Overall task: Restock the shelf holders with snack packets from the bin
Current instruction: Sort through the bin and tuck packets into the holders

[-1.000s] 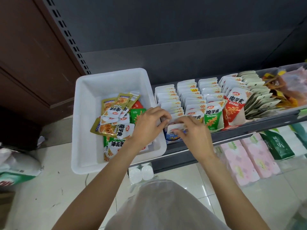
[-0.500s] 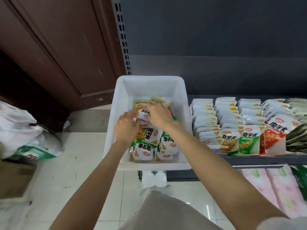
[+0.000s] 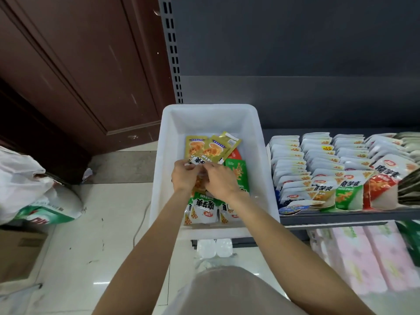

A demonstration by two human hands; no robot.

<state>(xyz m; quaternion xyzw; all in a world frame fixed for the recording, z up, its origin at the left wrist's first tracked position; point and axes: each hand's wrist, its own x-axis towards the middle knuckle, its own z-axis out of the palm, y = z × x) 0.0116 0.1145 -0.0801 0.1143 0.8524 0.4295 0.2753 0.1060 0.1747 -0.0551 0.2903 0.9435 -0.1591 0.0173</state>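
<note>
A white plastic bin sits on the left end of the shelf and holds several snack packets: olive-gold ones at the back, a green one on the right, white ones at the front. Both hands are inside the bin, side by side. My left hand and my right hand together pinch a white snack packet with black lettering; most of it is hidden behind the fingers. To the right, the shelf holders carry rows of upright white packets.
The dark shelf edge runs right of the bin. Pink tissue packs lie on the lower shelf. A brown wooden door stands to the left, with white sacks and a cardboard box on the tiled floor.
Both hands left the shelf holders and moved left into the bin. They have closed together on a white packet near the bin's middle. The view swung left.
</note>
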